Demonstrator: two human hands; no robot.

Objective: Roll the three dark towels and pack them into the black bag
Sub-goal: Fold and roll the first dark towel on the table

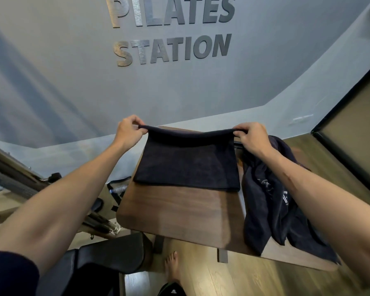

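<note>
Wooden table point(179, 214), folded towel point(186, 167), apparently crumpled towels point(271, 201)

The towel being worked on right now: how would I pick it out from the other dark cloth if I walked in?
Find the wooden table below the wall lettering. The towel lies flat and squared on its far half, its far edge pinched by the left hand and right hand. The other dark towels are a crumpled heap hanging over the table's right edge.

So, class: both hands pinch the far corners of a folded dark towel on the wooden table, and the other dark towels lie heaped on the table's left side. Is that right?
Not quite. The head view shows the heaped dark towels on the right side of the wooden table, not the left. The rest holds: the left hand and right hand pinch the far corners of the folded dark towel.
</note>
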